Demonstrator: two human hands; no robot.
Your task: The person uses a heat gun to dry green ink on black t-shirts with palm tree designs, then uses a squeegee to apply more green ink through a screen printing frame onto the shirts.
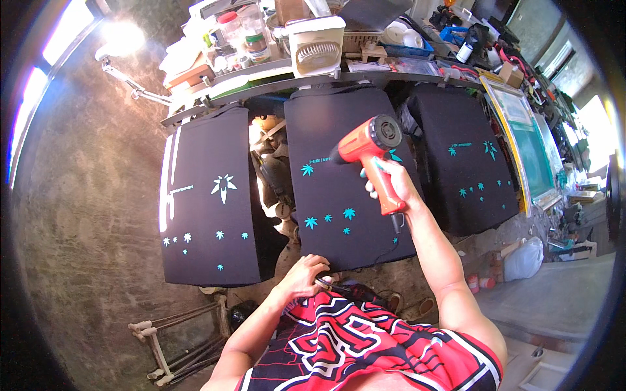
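Note:
My right hand is wrapped round the handle of a red heat gun. Its dark nozzle points left over the middle black cloth, apart from it, and a cord hangs from the handle's end. Teal leaf prints and small lettering mark this cloth, which is stretched over a board. Close to my waist, at the cloth's near edge, my left hand has its fingers curled; what they hold, if anything, is hidden. Similar printed black cloths lie to the left and right.
Behind the boards runs a bench rail with jars, a white bucket and clutter. A lit lamp is at the far left. A teal-meshed screen frame leans at right. A wooden rack stands lower left, a plastic bag lower right.

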